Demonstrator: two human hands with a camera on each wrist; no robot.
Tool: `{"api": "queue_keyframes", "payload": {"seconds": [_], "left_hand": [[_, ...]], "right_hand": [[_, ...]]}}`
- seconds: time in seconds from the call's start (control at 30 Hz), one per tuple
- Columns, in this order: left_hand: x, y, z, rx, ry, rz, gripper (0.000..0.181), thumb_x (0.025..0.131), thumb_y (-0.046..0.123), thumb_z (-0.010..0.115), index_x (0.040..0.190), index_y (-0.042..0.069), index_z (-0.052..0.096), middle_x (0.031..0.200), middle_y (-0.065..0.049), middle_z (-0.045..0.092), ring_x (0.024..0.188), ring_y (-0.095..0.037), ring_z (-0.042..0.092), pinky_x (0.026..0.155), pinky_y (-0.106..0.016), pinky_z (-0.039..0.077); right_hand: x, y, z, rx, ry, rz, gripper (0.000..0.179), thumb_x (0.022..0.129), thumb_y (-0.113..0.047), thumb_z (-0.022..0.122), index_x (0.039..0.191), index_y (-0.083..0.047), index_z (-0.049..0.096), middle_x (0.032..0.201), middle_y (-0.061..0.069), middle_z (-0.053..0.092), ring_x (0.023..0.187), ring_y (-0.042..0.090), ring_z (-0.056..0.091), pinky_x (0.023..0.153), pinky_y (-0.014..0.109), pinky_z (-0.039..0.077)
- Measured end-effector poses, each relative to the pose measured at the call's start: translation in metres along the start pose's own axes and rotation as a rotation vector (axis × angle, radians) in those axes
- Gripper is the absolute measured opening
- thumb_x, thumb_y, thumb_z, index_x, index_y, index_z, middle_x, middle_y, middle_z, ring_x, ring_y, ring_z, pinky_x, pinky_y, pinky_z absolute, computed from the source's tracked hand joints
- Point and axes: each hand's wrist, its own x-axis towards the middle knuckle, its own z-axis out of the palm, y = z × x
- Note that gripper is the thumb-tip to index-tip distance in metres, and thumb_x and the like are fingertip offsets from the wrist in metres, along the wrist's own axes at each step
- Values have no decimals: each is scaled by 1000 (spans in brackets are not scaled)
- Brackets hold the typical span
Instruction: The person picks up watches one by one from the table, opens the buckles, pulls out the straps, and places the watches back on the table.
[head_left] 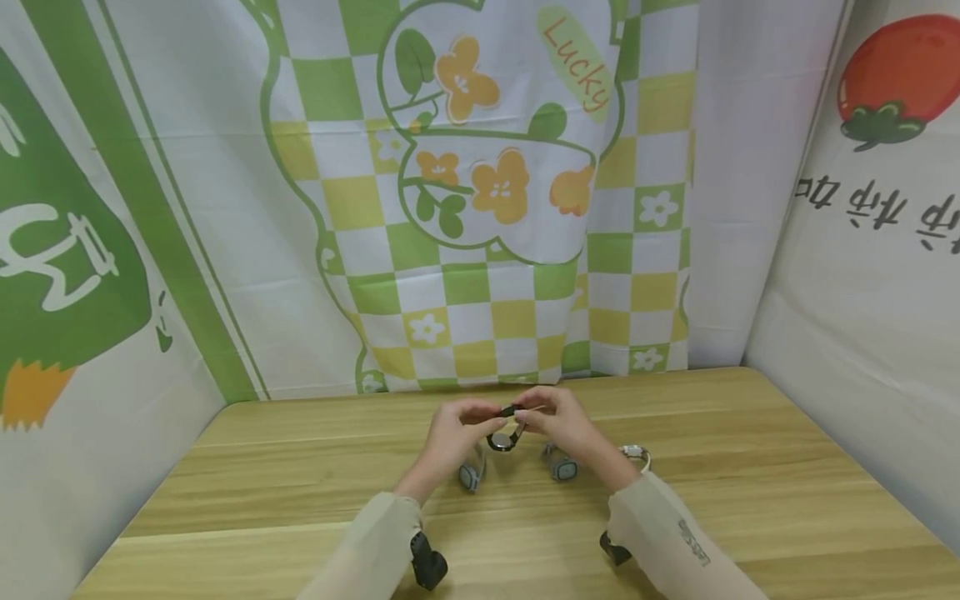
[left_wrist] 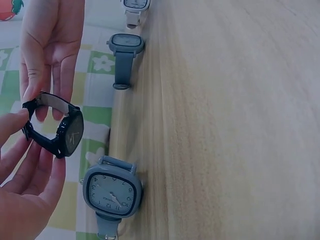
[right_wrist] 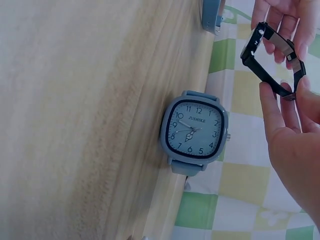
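Along the far edge: checkered cloth (head_left: 465, 287) hanging, green and yellow.
Wooden table (head_left: 300, 487): grain running left to right.
Black watch (head_left: 502, 442): up above the far part, left hand (head_left: 453, 433), right hand (head_left: 564, 421) both pinching its strap.

In the head view the black watch (head_left: 502, 442) is too small for me to read its dial, and the fingers of my left grip (head_left: 452, 429) and right grip (head_left: 560, 417) cover parts of its strap. At my left wrist its face shows dim and slanted, the marks unreadable; at my right wrist it is turned nearly edge-on. The white watch (head_left: 634, 452) is partly behind my right arm, and the left wrist view's top edge crops it. A blue-grey strap (right_wrist: 211, 15) runs off the right wrist view's top, its dial out of sight. The bench (head_left: 322, 500) loses its near edge below.
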Motion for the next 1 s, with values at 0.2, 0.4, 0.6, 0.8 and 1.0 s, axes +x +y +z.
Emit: {"api": "queue_keyframes", "payload": {"seconds": [0.2,0.4,0.6,0.8,1.0], "left_hand": [[-3,4,-3,1,-30,-5,17,93,10,81,106,-2,80,103,-15,79,98,-28,75,87,-38,61],[-4,7,-5,-2,-69,-15,18,95,12,80,108,-1,80,105,-15,79,99,-26,74,89,-41,61],[-3,8,-5,26,-98,9,17,96,13,78,107,0,80,104,-12,79,97,-21,71,87,-37,58],[-3,7,-5,41,-112,22,15,96,12,78,106,0,79,102,-12,78,95,-21,70,83,-34,57],[-4,8,-4,45,-109,33,18,97,15,78,107,1,79,105,-12,79,99,-23,70,89,-43,58]], "right_hand": [[-3,-2,-1,-14,-24,-8,19,103,2,64,119,12,66,118,22,69,109,37,70,98,42,60],[-5,-5,-2,-46,-44,-38,19,104,2,63,119,13,66,117,24,68,109,48,68,96,43,61],[-7,-11,-3,-78,-45,-40,18,104,2,63,118,12,66,117,24,69,106,46,69,95,45,61],[-10,-12,-2,-112,-49,-69,18,103,2,64,117,13,66,114,26,70,98,33,73,91,45,62],[-11,-11,-3,-121,-36,-50,19,104,0,64,118,12,67,114,25,70,101,37,73,91,44,63]]}}
